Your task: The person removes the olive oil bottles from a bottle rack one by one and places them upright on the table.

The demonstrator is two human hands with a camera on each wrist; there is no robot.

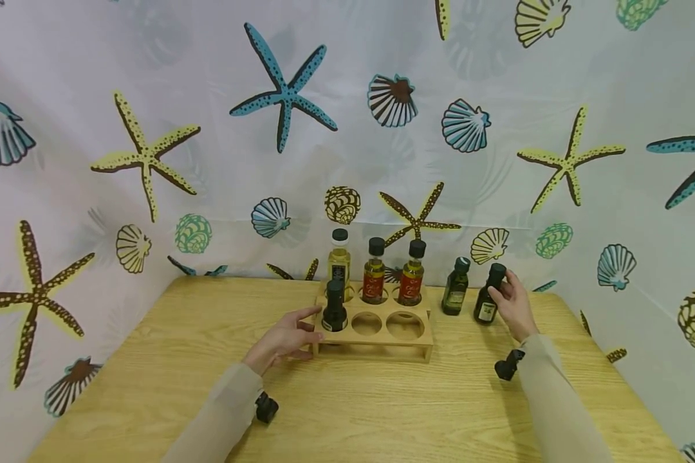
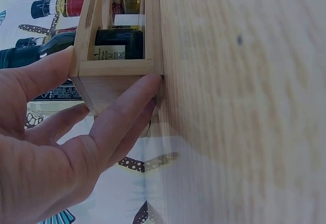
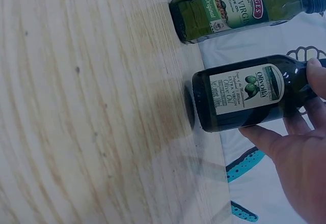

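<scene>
My right hand (image 1: 513, 307) grips a dark olive oil bottle (image 3: 244, 92) round its neck, at the right of the table. The bottle leans slightly, its base very close to the tabletop; whether it touches is unclear. A green olive oil bottle (image 1: 455, 287) stands just left of it. At the left end of a two-tier wooden bottle rack (image 1: 376, 342), my left hand (image 1: 284, 337) holds the end between thumb and fingers. A dark bottle (image 1: 335, 308) sits in the front row's left hole, beside two round holes. In the back row stand a pale oil bottle (image 1: 339, 260) and two red-labelled bottles (image 1: 374, 276).
The wooden table (image 1: 382, 405) reaches back to a white curtain (image 1: 347, 167) printed with starfish and shells, which also hangs at both sides. A small black camera (image 1: 265, 408) is strapped to the left wrist and another (image 1: 508, 365) to the right.
</scene>
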